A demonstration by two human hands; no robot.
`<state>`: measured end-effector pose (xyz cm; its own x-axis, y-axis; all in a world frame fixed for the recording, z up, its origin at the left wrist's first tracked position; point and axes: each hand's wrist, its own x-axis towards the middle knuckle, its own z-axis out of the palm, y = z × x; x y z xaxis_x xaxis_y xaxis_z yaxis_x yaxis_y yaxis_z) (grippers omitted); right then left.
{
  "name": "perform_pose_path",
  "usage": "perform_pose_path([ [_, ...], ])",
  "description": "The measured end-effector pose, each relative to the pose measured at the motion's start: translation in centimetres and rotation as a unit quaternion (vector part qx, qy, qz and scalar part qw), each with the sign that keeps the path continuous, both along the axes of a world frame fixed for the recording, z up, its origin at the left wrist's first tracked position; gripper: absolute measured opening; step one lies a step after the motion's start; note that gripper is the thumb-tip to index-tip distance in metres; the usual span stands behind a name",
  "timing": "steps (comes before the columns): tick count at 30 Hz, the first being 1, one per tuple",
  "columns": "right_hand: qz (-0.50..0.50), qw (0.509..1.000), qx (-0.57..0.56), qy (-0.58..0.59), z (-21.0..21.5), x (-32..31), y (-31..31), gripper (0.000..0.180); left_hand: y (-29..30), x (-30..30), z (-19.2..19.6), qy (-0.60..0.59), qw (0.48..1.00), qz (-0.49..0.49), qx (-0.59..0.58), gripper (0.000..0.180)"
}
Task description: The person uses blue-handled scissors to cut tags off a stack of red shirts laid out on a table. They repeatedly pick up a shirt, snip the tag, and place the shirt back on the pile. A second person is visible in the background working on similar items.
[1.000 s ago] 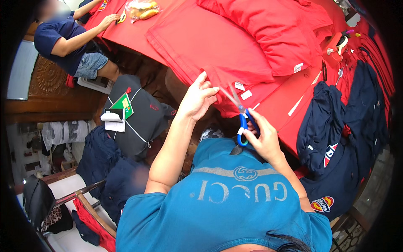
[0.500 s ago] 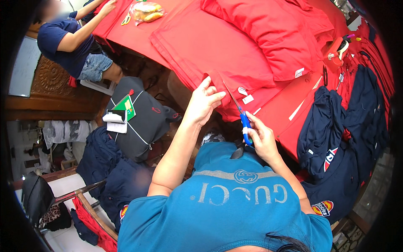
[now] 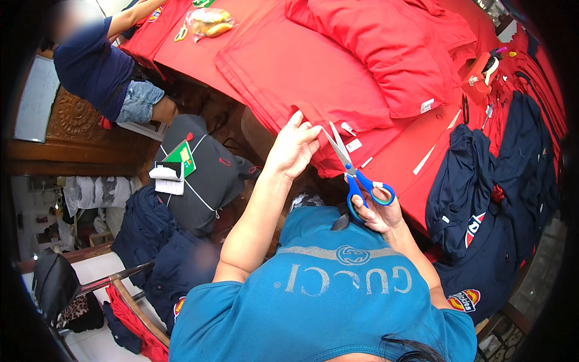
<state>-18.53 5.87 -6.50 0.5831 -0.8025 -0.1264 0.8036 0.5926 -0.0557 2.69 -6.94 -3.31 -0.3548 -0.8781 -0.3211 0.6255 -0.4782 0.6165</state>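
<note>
In front of me, a folded red garment [image 3: 313, 90] lies on the table, its near corner lifted. My left hand [image 3: 294, 149] is closed on that corner, thumb and fingers pinched together at the cloth's edge. My right hand [image 3: 385, 217] holds a pair of blue-handled scissors [image 3: 349, 168], with its fingers in the handle loops. The blades are parted and point up toward the garment, with the tips just right of my left hand. White labels [image 3: 353, 145] on the red cloth lie beside the tips.
A puffy red bundle [image 3: 386, 57] sits on the folded cloth. To the right are navy garments [image 3: 461, 181] and a red tape dispenser [image 3: 479, 81]. At left stands a dark wrapped bundle [image 3: 202, 175]. A person in navy [image 3: 96, 75] works at the far left, near a plastic bag [image 3: 208, 24].
My right hand has turned, so the scissors now show flat with blades spread, where before they looked closed and edge-on. My left hand keeps its pinch. The other person has shifted.
</note>
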Motion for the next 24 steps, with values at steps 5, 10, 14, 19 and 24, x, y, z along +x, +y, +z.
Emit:
perform_pose_path([
  [5,-0.001,1.000,0.003,0.021,0.9,0.1,-0.3,0.065,0.3,-0.4,-0.1,-0.036,0.999,0.032,0.013,0.083],
  [10,0.008,0.996,-0.005,0.088,0.6,0.0,-0.3,0.060,0.4,-0.7,0.8,-0.044,0.998,0.035,0.010,0.071],
  [14,0.002,0.989,-0.042,0.142,0.4,-0.2,-0.2,0.052,0.4,-0.7,1.2,-0.059,0.998,0.034,0.006,0.062],
  [19,-0.019,0.974,-0.087,0.209,0.5,0.0,0.4,0.055,0.3,-0.6,1.1,-0.069,0.997,0.032,-0.004,0.057],
  [24,-0.168,0.757,-0.266,0.573,1.4,-0.6,0.0,0.061,0.0,-0.6,0.6,-0.043,0.998,0.042,0.003,0.060],
])
